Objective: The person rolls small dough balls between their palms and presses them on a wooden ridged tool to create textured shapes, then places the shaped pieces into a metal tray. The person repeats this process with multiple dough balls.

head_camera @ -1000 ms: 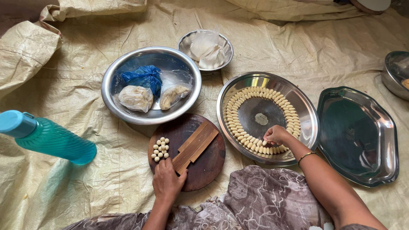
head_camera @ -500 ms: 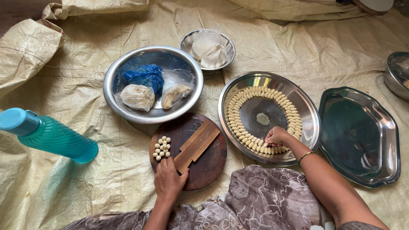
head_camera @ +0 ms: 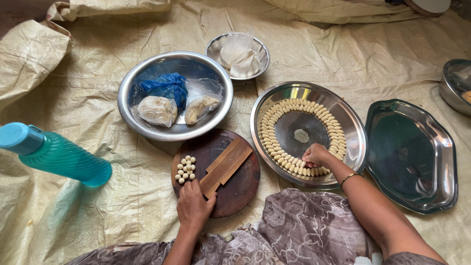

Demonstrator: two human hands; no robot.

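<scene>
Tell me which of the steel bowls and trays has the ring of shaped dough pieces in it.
The round steel tray under the right hand. The big bowl holds wrapped bags, and the wavy-edged tray holds none.

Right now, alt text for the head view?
Right hand sets a shaped dough piece in the ring lining a round steel tray; left hand rests on a round wooden board with dough balls and a ridged paddle.

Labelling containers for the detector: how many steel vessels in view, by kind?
Round steel bowls: 3 (large bowl with bags, small bowl, bowl at right edge)
Round steel plate: 1
Scalloped steel tray: 1
Total: 5
</scene>
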